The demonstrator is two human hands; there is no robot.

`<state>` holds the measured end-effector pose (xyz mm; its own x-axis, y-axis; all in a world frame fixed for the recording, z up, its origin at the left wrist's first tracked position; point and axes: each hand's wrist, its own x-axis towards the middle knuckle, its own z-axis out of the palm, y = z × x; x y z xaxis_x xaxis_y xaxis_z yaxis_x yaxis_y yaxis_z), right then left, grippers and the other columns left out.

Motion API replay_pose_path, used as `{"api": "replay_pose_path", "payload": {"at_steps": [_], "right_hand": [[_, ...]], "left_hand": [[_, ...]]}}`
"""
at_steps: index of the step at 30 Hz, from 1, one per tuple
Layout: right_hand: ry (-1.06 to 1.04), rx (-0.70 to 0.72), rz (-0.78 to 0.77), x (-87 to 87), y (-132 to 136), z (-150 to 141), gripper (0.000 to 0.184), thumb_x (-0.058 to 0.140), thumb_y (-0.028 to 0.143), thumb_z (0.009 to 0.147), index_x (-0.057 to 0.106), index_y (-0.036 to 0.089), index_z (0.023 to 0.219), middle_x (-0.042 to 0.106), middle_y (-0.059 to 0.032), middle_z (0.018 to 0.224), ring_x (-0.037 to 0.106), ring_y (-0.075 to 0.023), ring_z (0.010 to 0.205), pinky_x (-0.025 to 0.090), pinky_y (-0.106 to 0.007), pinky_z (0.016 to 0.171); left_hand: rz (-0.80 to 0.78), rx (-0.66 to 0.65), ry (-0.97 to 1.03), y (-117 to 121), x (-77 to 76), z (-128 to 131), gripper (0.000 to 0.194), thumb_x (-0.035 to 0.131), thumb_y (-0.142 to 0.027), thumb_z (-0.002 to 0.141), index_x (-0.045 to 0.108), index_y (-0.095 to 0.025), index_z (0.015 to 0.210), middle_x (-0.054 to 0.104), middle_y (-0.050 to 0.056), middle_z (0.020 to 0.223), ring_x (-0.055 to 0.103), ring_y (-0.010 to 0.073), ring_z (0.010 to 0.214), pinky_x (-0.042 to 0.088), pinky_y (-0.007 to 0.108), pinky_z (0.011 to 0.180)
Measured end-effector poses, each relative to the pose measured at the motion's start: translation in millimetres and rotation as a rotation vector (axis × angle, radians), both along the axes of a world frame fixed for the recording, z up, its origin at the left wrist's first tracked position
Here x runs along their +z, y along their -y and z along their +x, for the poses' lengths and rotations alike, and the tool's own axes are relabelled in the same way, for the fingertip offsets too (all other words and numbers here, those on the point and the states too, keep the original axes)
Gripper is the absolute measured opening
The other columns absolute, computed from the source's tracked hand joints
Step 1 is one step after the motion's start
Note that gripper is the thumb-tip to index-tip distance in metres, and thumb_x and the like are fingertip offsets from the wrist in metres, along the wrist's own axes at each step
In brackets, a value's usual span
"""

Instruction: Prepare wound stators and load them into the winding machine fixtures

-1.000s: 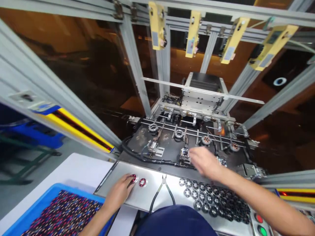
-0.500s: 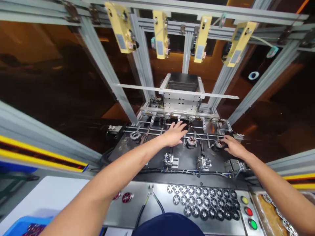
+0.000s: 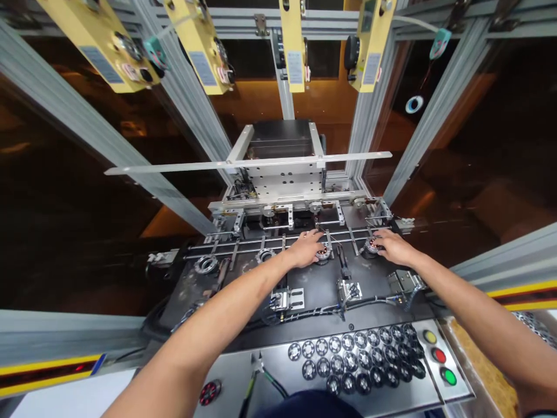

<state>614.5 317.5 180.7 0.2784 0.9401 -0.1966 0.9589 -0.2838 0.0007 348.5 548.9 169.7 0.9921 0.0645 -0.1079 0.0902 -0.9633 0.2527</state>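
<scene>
My left hand (image 3: 306,248) reaches over a round stator (image 3: 322,253) with copper windings that sits in a ring holder on the black machine bed. Its fingers curl round the stator's rim. Farther right, my right hand (image 3: 395,247) has its fingers closed about a second copper-wound stator (image 3: 372,246), also seated in its holder. Two ring holders stand to the left: one ring holder (image 3: 206,265) in plain sight and another ring holder (image 3: 265,255) close to my left forearm.
Several black-and-silver cores (image 3: 348,361) stand in rows on the metal ledge. Cutting pliers (image 3: 257,367) and a red-wound part (image 3: 210,393) lie left of them. Push buttons (image 3: 439,355) sit at right. Metal rods (image 3: 278,244) and a long bar (image 3: 183,166) cross behind; yellow units (image 3: 293,52) hang above.
My left hand has come down onto the middle stator, and my right hand has closed in over the right one. The camera view has shifted to the right and closer.
</scene>
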Motion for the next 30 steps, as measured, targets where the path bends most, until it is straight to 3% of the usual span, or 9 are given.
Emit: {"api": "replay_pose_path", "payload": {"at_steps": [10, 16, 19, 23, 27, 30], "right_hand": [[-0.015, -0.020, 0.003, 1.2, -0.5, -1.3, 0.035, 0.065, 0.035, 0.094, 0.062, 0.019, 0.125, 0.052, -0.0105, 0.144, 0.051, -0.0291, 0.131, 0.045, -0.054, 0.108], [-0.055, 0.000, 0.020, 5.6, -2.4, 3.6, 0.033, 0.064, 0.037, 0.095, 0.063, 0.019, 0.122, 0.056, -0.0102, 0.139, 0.053, -0.0275, 0.128, 0.046, -0.053, 0.107], [-0.086, 0.024, 0.022, 5.3, -3.9, 8.7, 0.031, 0.064, 0.037, 0.095, 0.064, 0.018, 0.120, 0.058, -0.0099, 0.136, 0.055, -0.0267, 0.126, 0.046, -0.052, 0.106], [-0.106, 0.043, 0.022, 1.8, -4.6, 16.1, 0.028, 0.065, 0.036, 0.095, 0.066, 0.017, 0.115, 0.061, -0.0096, 0.133, 0.056, -0.0263, 0.126, 0.046, -0.052, 0.107], [-0.113, 0.056, 0.028, 0.5, -4.0, 22.8, 0.025, 0.069, 0.034, 0.091, 0.069, 0.017, 0.108, 0.063, -0.0096, 0.131, 0.056, -0.0264, 0.127, 0.044, -0.052, 0.109], [-0.113, 0.071, 0.043, 1.6, -5.7, 26.2, 0.021, 0.073, 0.029, 0.087, 0.071, 0.015, 0.103, 0.064, -0.0100, 0.131, 0.056, -0.0270, 0.128, 0.042, -0.053, 0.111]], "left_hand": [[-0.057, 0.003, 0.006, -1.9, -8.2, 4.6, 0.030, 0.071, -0.024, 0.087, 0.068, -0.016, 0.117, 0.051, 0.012, 0.149, 0.037, 0.0358, 0.146, 0.035, 0.062, 0.114], [-0.141, 0.028, 0.158, 1.6, 9.7, -5.0, 0.015, 0.067, -0.024, 0.090, 0.075, -0.016, 0.100, 0.058, 0.018, 0.141, 0.047, 0.0375, 0.137, 0.042, 0.059, 0.109], [-0.181, 0.054, 0.263, 13.5, 32.7, -33.6, 0.018, 0.060, -0.022, 0.094, 0.073, -0.013, 0.103, 0.056, 0.019, 0.143, 0.052, 0.0332, 0.135, 0.043, 0.052, 0.112], [-0.246, 0.052, 0.446, 36.4, 66.7, -95.0, 0.021, 0.050, -0.023, 0.100, 0.068, -0.014, 0.107, 0.063, 0.015, 0.132, 0.064, 0.0204, 0.120, 0.053, 0.035, 0.104], [-0.258, 0.071, 0.827, 57.5, 89.4, -156.4, 0.005, 0.059, -0.017, 0.095, 0.062, -0.015, 0.098, 0.072, 0.014, 0.115, 0.070, 0.0199, 0.113, 0.059, 0.033, 0.095], [-0.219, 0.152, 0.980, 69.3, 95.9, -191.0, 0.012, 0.064, -0.011, 0.088, 0.055, -0.017, 0.094, 0.075, 0.016, 0.110, 0.073, 0.0213, 0.109, 0.062, 0.033, 0.090]]}}
